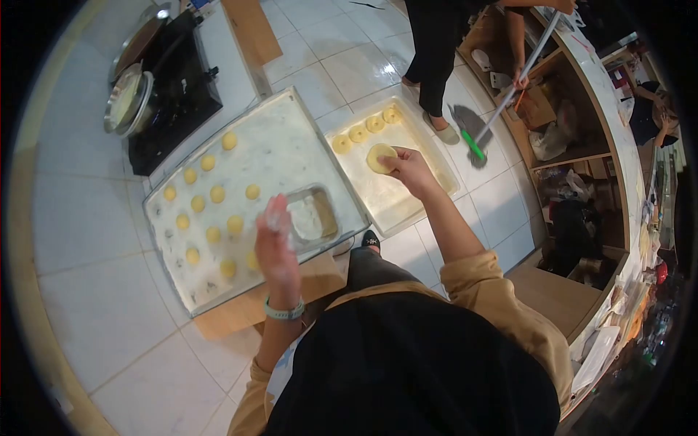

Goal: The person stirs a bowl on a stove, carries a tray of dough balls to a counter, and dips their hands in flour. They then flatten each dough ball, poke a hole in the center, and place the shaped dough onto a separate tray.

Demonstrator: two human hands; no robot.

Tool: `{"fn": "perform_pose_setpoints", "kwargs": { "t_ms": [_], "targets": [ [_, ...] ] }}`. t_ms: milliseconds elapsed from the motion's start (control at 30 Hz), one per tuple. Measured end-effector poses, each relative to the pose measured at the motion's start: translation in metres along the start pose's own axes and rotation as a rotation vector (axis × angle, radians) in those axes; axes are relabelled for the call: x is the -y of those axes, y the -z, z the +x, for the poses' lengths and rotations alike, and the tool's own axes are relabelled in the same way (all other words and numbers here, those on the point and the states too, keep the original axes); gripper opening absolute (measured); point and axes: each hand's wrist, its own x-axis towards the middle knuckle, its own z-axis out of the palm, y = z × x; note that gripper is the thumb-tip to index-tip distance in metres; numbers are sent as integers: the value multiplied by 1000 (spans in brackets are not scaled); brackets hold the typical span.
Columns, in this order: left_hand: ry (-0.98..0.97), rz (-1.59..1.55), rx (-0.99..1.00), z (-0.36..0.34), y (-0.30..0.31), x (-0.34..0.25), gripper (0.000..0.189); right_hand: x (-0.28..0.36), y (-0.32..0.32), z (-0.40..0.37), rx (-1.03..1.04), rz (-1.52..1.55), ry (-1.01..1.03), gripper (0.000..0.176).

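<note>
My right hand (409,171) pinches a flattened round of pale yellow dough (379,158) by its edge, thumb on top. It is above a shallow tray (445,161), where several dough rings (358,134) lie in a row near the far side. My left hand (278,251) is raised with its fingers stretched out and whitish on the fingertips; nothing shows in it. Close beside it stands a metal container (336,231) with white flour (306,218) inside. Several dough balls (217,194) rest on the floured work surface (291,138) to the left.
A black stove (174,94) with pans (125,99) stands at the far left. Beyond the tray, another person (436,58) holds a broom (502,109) with a green head part over the tiled floor (327,80). Open cabinets (574,102) line the right side.
</note>
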Motion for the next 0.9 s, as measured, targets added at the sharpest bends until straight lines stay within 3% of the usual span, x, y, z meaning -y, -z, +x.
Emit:
{"fn": "perform_pose_setpoints", "kwargs": {
  "t_ms": [33,100,167,267,300,367,567,633,700,833,900],
  "targets": [
    [7,7,2,0,3,0,56,-14,21,22,-20,-69,-20,31],
    [112,-31,-259,-1,8,2,48,-42,40,59,-38,-132,-53,31],
    [128,-5,-305,-7,17,6,47,-71,40,89,-139,-287,-98,31],
    [124,48,-365,-19,25,10,43,-130,41,145,3,-488,-102,36],
    [107,77,-376,-23,27,10,41,-132,33,150,12,-484,-112,36],
    [108,64,-435,-27,28,9,39,-130,17,154,-57,-779,-62,38],
    [78,77,-543,-39,36,5,32,-131,3,167,-66,-1005,11,35],
    [71,57,-565,-40,39,4,31,-130,3,165,-89,-1010,47,34],
    [63,38,-545,-40,41,3,29,-129,9,159,-96,-1024,207,31],
    [69,33,-536,-41,47,3,28,-128,17,147,-192,-990,236,36],
    [79,-5,-526,-37,52,5,27,-125,19,138,-174,-1129,293,41]
  ]
}}
